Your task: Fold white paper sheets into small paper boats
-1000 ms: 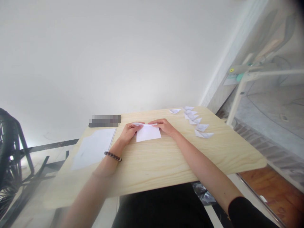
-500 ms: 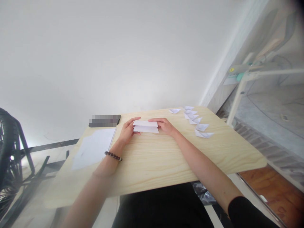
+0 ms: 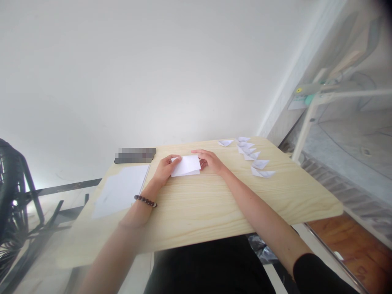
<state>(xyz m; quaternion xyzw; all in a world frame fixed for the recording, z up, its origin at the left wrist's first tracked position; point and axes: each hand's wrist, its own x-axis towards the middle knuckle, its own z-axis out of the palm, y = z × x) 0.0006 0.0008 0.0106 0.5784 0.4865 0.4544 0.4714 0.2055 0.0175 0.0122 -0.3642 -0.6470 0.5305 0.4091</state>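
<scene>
A folded sheet of white paper [image 3: 185, 165] is in front of me, just above or on the wooden table; its two layers show, slightly apart along the near edge. My left hand [image 3: 167, 168] is closed on the paper's left end, thumb on top. At the right end is my right hand [image 3: 211, 161], its index finger stretched out past the far corner and its other fingers bent beside the paper's edge. Whether those fingertips touch the paper I cannot tell. A dark beaded bracelet [image 3: 145, 201] circles my left wrist.
Several folded white paper pieces [image 3: 251, 156] with pointed ends lie at the table's back right. Flat white sheets [image 3: 122, 191] lie on the left, below a dark, pixelated object [image 3: 134, 156]. The wooden table [image 3: 196, 216] backs onto a white wall [image 3: 183, 81].
The paper was flat, then opened to show a gap between its layers; now the upper layer lies folded down towards me. My left thumb has come onto it, and my right fingers have loosened.
</scene>
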